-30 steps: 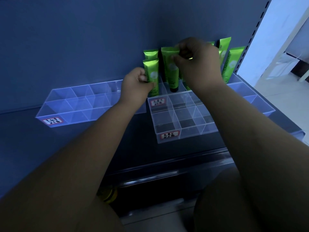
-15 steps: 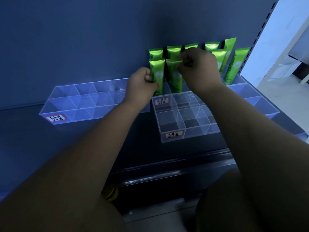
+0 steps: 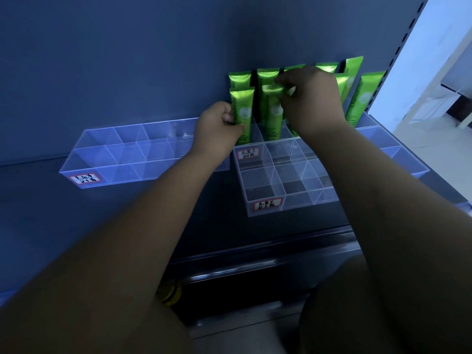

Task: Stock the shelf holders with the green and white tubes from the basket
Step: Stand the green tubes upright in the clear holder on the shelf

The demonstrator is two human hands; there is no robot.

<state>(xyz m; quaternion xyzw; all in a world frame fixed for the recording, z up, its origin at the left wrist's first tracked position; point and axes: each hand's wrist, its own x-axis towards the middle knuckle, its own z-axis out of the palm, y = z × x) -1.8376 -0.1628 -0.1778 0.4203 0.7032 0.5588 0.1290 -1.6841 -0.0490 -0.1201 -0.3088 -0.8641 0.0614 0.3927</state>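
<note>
Head view of a dark shelf (image 3: 127, 218) carrying three clear acrylic compartment holders. The left hand (image 3: 217, 129) grips the front-left green tube (image 3: 242, 111) at its left edge, its fingers (image 3: 229, 120) curled against the tube's side. The right hand (image 3: 310, 98) pinches the crimped top of the neighbouring green tube (image 3: 272, 113) between thumb and curled fingers (image 3: 282, 83). Both tubes stand upright, crimp uppermost, in the rear compartments of the middle holder (image 3: 306, 200), just beside each other. Further green tubes (image 3: 239, 79) stand in a row behind them against the blue back panel (image 3: 127, 60); one at the far right (image 3: 362, 98) shows the printed word "Chamomile". The front compartments of the middle holder contain no tubes. A red-bordered label (image 3: 268, 204) is fixed to its front wall. The left holder (image 3: 76, 163) and the right holder (image 3: 411, 162) flank the middle one on the shelf.
</note>
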